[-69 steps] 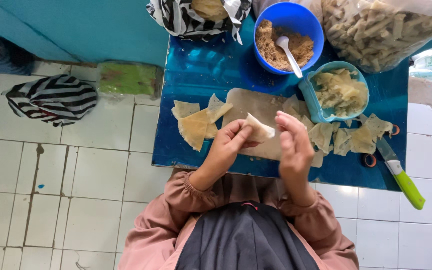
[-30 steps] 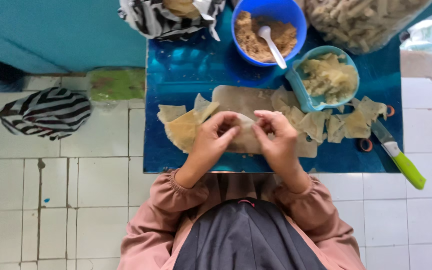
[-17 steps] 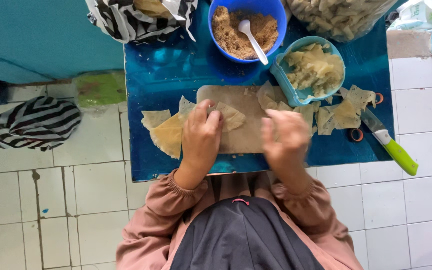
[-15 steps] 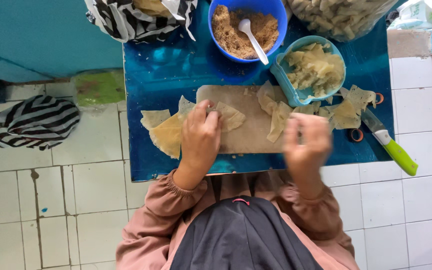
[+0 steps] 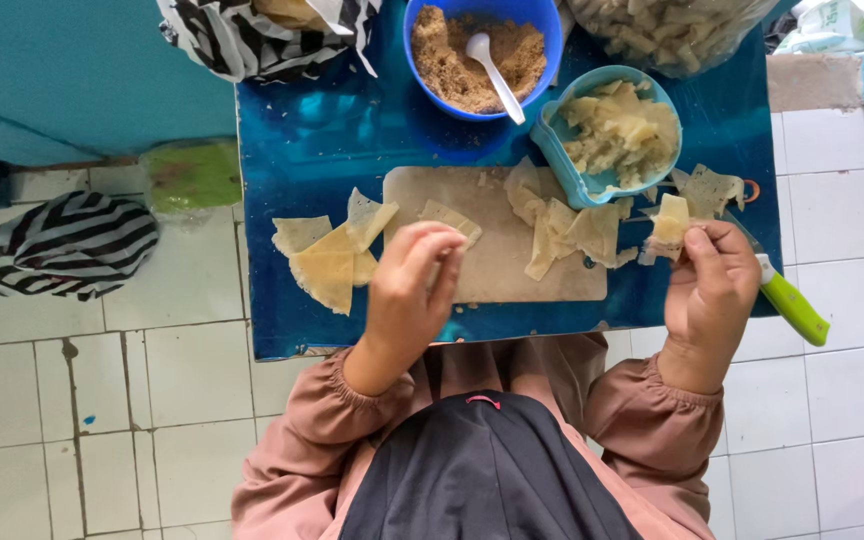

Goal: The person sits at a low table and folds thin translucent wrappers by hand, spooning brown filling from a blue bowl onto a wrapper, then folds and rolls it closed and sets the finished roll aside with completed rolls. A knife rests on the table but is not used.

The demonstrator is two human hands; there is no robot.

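On the blue table (image 5: 332,130), a pale cutting board (image 5: 497,270) lies at the middle of the near edge. At the far edge stand a clear bag of pale sticks (image 5: 672,25) toward the right corner, a striped bag (image 5: 262,35) toward the left corner, and between them a blue bowl (image 5: 422,30) of brown filling with a white spoon (image 5: 492,62) in it. A light-blue bowl (image 5: 564,150) of yellowish mash touches the board's far right corner. A stack of thin dough squares (image 5: 324,262) lies just beside the board's left edge; more dough pieces (image 5: 567,228) cover its right end. The left hand (image 5: 412,290) hovers over the board, fingers curled together, holding nothing visible. The right hand (image 5: 714,290), near the table's right edge, pinches a small folded dough piece (image 5: 669,220) between thumb and fingertips. A green-handled knife (image 5: 792,305) lies at the right edge, partly behind that hand.
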